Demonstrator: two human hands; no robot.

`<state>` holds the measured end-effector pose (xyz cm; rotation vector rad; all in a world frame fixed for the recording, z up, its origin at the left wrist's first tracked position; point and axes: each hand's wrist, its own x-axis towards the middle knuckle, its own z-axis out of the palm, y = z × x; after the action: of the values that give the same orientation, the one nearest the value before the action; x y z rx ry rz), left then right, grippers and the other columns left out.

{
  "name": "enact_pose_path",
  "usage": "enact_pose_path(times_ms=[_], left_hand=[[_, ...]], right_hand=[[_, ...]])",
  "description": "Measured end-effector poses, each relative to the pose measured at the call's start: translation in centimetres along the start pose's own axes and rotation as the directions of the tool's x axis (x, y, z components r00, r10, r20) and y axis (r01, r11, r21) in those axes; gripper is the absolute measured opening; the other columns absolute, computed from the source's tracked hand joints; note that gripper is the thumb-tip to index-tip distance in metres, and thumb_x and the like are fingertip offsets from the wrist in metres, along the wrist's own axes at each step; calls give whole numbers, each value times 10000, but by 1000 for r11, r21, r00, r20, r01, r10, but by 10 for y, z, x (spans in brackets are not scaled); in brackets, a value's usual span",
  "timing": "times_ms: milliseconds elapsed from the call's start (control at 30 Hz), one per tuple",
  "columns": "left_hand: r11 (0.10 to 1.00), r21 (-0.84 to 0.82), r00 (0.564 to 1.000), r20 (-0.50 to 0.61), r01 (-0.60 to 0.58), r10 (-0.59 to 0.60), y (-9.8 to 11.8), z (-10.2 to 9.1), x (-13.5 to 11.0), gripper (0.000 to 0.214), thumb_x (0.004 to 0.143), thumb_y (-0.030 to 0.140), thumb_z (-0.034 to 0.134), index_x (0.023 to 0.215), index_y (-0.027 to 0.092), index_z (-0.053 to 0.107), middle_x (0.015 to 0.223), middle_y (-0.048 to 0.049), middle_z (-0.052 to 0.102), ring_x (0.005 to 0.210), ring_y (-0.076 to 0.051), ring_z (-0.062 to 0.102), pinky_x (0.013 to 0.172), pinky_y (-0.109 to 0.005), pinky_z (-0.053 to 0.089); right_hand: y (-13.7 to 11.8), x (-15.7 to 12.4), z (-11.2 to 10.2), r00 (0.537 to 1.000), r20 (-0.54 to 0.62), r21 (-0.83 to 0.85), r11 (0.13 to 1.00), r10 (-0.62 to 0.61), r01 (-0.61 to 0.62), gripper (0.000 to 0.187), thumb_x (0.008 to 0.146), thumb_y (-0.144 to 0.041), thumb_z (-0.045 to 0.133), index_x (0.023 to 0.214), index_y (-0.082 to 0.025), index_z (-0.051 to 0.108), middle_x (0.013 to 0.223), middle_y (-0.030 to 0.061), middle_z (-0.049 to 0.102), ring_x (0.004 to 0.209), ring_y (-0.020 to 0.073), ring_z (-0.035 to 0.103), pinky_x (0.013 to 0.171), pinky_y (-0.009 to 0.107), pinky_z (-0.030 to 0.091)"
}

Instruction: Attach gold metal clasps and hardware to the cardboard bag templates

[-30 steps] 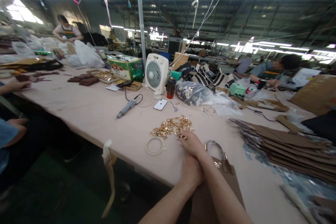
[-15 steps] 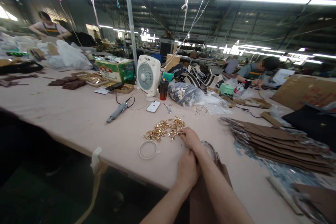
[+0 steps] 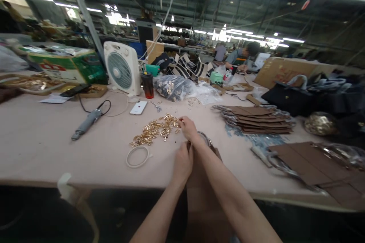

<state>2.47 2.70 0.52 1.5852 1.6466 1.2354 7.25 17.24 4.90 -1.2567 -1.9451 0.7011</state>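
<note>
- Resting at the right edge of a loose pile of small gold-coloured metal fittings [image 3: 154, 129], the right hand [image 3: 188, 127] has its fingers curled inward; whether they pinch a piece, I cannot tell.
- Just below it, the left hand [image 3: 182, 161] has thumb and fingers closed, seemingly on the upper edge of a dark brown flat-sided bag [image 3: 199, 190].
- That bag lies between the forearms, at the table's near edge; a curved handle in clear wrapping [image 3: 205, 136] shows beyond the right wrist.
- Progress, as I judge it: work on this bag is under way, not finished — but the right forearm covers much of it, so any fittings already on it are hidden.
- Plenty of fittings lie loose on the pale pink-beige covered table [image 3: 108, 167], beside a white ring of tape [image 3: 128, 157].
- Farther left lies a grey corded handheld tool [image 3: 88, 123], in neither hand.
- To the right sit a stack of brown bags with wrapped handles [image 3: 259, 119] and a separate brown piece [image 3: 302, 163] — whether these are done or waiting, I cannot say.
</note>
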Motion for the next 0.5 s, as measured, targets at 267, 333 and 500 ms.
enact_pose_path(times_ms=[267,333,500], left_hand=[[980,-197,993,-101,31,-52,0,-7,1,280,986,297,556,1240,207,631,1093,-97,758,996,-250,716,921,-338,506],[939,-326,980,-120,112,-158,-4,-6,3,346,926,289,642,1259,195,653,1162,-103,758,1079,-253,707,1007,-363,499],[679,-671,886,-70,298,-458,-14,8,7,410,847,418,756,1155,150,722,1217,-141,757,1225,-307,666,1099,-438,481]], right_hand=[[-4,-60,-78,956,-265,506,862,126,26,358,799,-401,804,1059,-185,687,967,50,753,889,202,725,865,367,591],[-2,-89,-93,958,-246,449,893,145,-20,357,798,-402,817,1071,-192,723,952,50,757,875,206,715,847,365,585],[8,-150,-102,999,-41,129,992,-4,10,281,953,-375,636,1172,-249,760,1027,70,732,963,232,687,897,395,566]])
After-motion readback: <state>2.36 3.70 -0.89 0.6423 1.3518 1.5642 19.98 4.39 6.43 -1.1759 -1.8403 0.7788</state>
